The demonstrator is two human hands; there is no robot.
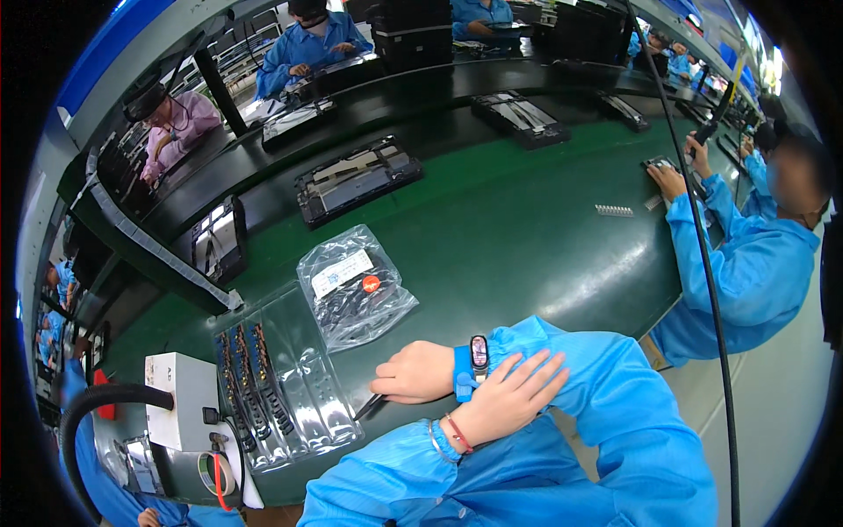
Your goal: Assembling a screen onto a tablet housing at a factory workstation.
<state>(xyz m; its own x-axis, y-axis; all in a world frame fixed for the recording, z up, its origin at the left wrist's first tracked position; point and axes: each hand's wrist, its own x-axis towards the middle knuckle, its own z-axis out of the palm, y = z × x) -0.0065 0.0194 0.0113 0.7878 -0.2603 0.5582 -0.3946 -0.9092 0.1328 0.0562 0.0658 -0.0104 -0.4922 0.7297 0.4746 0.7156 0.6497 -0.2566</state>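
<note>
My right hand (417, 372) is closed around dark, slim tweezers (371, 406), their tip pointing down and left beside a clear plastic tray. My left hand (518, 395) lies across the right forearm, fingers stretched out over the blue sleeve (606, 378). Around the right wrist sit a smart band (479, 351) and a blue wrist strap (462, 373). Rows of small dark and copper-coloured parts fill the left slots of the clear tray (329, 422); its right slots show no parts. Beyond it lies a clear bag (356, 290) of dark parts, with a white label and round orange sticker.
A white box (180, 400) with a black hose (83, 422) and a tape roll (211, 474) stand left. Device housings (360, 180) sit along the dark line ahead. A black cable (702, 237) hangs right, near a co-worker in blue (746, 263).
</note>
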